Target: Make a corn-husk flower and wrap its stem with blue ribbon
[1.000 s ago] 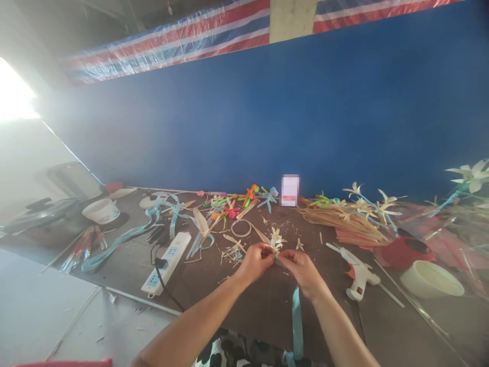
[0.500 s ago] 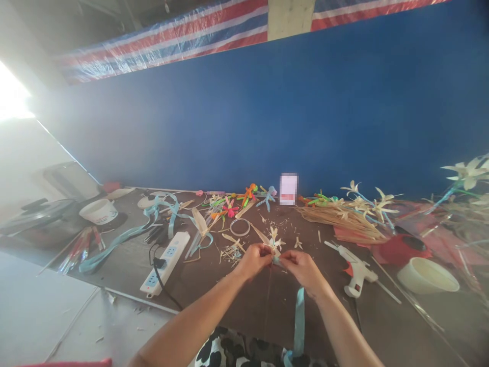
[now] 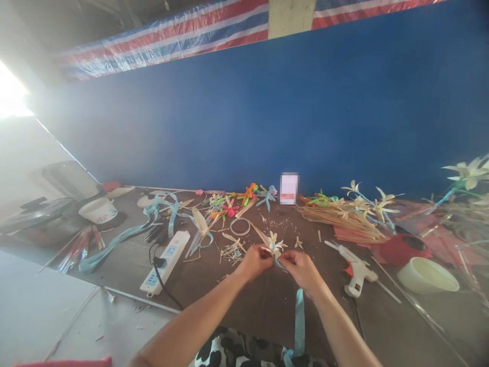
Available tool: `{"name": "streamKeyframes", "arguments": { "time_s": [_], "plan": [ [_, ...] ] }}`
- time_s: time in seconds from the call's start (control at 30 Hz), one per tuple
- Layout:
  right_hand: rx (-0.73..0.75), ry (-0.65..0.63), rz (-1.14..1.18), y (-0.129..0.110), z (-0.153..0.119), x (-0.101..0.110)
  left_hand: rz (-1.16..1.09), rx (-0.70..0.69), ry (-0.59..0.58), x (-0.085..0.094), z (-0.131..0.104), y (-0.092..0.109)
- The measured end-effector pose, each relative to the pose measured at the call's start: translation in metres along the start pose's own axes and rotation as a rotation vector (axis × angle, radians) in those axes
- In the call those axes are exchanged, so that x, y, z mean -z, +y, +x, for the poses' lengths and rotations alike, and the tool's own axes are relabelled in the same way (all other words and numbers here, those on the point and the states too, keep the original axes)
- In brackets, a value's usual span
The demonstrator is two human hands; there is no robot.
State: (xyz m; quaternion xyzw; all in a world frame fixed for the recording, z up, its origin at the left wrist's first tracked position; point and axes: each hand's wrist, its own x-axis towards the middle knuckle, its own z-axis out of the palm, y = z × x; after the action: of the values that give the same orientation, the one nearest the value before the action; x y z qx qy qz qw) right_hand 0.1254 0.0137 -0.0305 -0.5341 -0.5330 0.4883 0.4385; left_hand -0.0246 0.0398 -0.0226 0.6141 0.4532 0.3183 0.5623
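A pale cream flower (image 3: 274, 243) with narrow petals stands upright between my two hands over the dark table. My left hand (image 3: 257, 261) pinches the base of this flower from the left. On the right, my right hand (image 3: 300, 267) has its fingers pressed together on a light blue ribbon at the flower's base. A length of blue ribbon (image 3: 300, 321) hangs below my right wrist, near the patterned cloth at my lap. The stem under the flower is mostly hidden by my fingers.
Left of my hands lie dried scraps (image 3: 232, 250), a clear ring (image 3: 240, 227) and a white power strip (image 3: 166, 265). To the right are a glue gun (image 3: 357, 270), a white bowl (image 3: 428, 276) and a bundle of straw (image 3: 344, 221). A blue panel (image 3: 244, 122) rises behind the table.
The flower has turned and dipped slightly, with its petals now closer to my fingers. Both hands have drawn a little nearer to each other and keep their hold.
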Motion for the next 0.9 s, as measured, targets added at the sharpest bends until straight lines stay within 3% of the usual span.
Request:
{"name": "streamKeyframes", "arguments": {
  "time_s": [0.17,0.33,0.9],
  "plan": [
    [0.000,0.046,-0.054,0.007,-0.002,-0.007,0.301,-0.122,0.135,-0.003,0.000,-0.001],
    [-0.007,0.070,-0.017,0.009,-0.003,-0.012,0.440,-0.188,0.252,-0.005,-0.001,-0.006],
    [-0.006,0.095,-0.125,0.007,-0.004,-0.016,0.467,-0.151,0.280,-0.008,0.004,-0.025]
  ]
}}
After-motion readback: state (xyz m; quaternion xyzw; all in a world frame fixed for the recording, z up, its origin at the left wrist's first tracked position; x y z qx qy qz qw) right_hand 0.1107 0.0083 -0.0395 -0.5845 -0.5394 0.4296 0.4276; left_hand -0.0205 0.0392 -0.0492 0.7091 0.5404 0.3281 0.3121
